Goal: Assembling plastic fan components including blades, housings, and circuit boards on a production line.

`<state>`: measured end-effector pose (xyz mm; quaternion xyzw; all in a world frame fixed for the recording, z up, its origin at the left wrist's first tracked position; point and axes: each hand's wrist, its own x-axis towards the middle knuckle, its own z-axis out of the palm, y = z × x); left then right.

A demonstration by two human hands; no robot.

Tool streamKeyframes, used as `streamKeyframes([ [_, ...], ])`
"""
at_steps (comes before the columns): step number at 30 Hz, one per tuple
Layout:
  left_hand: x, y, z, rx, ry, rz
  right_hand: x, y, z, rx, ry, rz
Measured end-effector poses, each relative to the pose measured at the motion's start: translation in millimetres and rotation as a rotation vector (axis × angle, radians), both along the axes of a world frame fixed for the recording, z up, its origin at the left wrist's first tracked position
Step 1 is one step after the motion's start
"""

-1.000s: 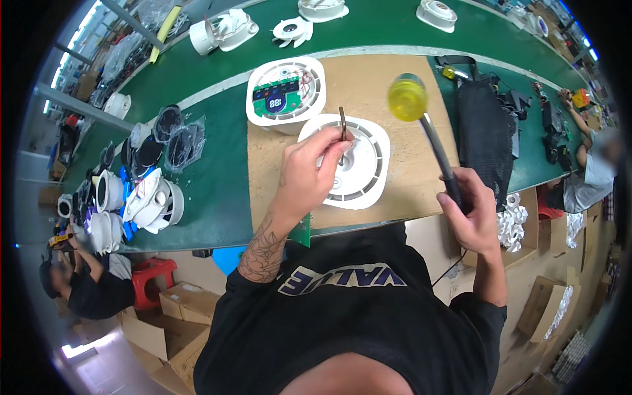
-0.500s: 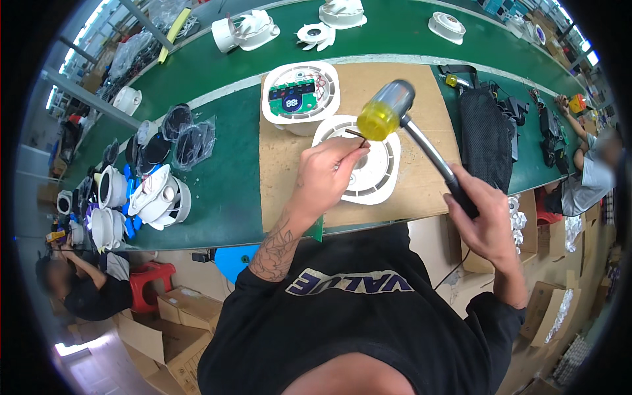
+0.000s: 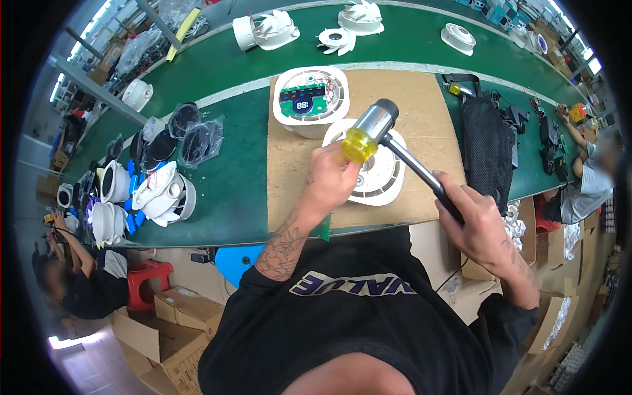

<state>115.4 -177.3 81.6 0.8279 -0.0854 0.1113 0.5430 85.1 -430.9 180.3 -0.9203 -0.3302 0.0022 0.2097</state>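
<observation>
My right hand (image 3: 477, 224) is wrapped round the black grip of a mallet (image 3: 421, 168) with a metal shaft, a dark face and a yellow face. The yellow face is right over the fingertips of my left hand (image 3: 329, 181), which are pinched together. A thin dark bent rod showed in that pinch a moment ago; the mallet head now covers it. Beneath lies a round-cornered white plastic housing (image 3: 390, 189) with a slotted rim, partly hidden by hand and mallet. Behind it stands a similar white housing (image 3: 342, 99) carrying a green circuit board (image 3: 313, 105).
A cardboard sheet (image 3: 421, 99) lies under the housings on the green bench (image 3: 230, 197). White fan parts (image 3: 164, 197) and plastic-wrapped dark discs (image 3: 201, 141) crowd the left. A black mesh bag (image 3: 487, 145) borders the right. Co-workers sit at both sides.
The mallet head has come down and left over my left fingertips, hiding the rod. My right hand has moved slightly left and down. The whole view has shifted a little.
</observation>
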Motion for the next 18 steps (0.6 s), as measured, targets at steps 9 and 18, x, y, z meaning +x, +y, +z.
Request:
streamKeyframes([
  [9, 2, 4, 5, 0.100, -0.010, 0.003, 5, 2, 2, 0.100, 0.020, -0.027],
  [18, 0, 4, -5, -0.104, -0.222, -0.033, 72, -18, -60, 0.122, -0.133, -0.388],
])
